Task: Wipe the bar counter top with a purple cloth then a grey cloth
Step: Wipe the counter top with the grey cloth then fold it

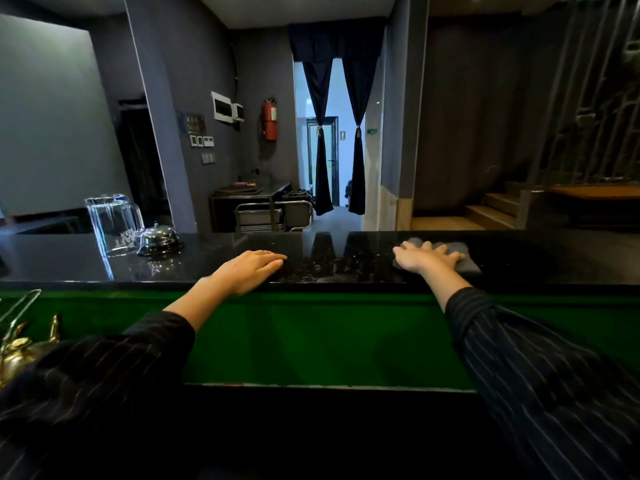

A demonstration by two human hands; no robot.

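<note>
Your right hand (427, 259) lies flat on the grey cloth (468, 265), right of centre in the frame. Its fingers (446, 252) are spread and nearly straight. They press the cloth down on the black table (207, 261) and do not curl round it. The cloth sits close to the near edge of the table, bunched a little under your palm, with a corner showing past your fingertips.

Your left hand (251, 270) rests palm down on the bare table near the middle of the frame. Its fingers are straight and close together and hold nothing, so it looks like a brace.

You have the grey cloth under your hand and no purple cloth is anywhere in view, so I judge that you are in the second pass and the purple one is finished. That is a reading of the scene, not something the picture proves. Between your hands there is a patch of pale specks and streaks (322, 268). It may be damp or only reflection, I cannot tell which. By my guess that stretch wants the cloth next.

Left of centre, an upturned glass jug (114, 225) and a metal bell (160, 239) stand side by side on the table. You will likely have to wipe round them or shift them. The far right end looks dark and is hard to judge.
</note>
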